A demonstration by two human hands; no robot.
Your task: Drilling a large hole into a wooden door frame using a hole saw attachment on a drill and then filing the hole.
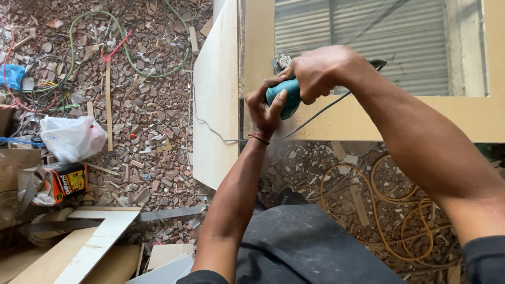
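both hands [294, 89] gripping teal power tool [286, 97], likely trimmer

A white plastic bag [72, 138], green hose [100, 47] and orange cord [400, 210] lie on rubble, probably wood scraps.

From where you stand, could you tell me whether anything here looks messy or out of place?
Yes. The floor is strewn with wood offcuts, and loose cables coil right beside the feet. Both the left hand and the right hand grip a teal power tool against the pale panel.
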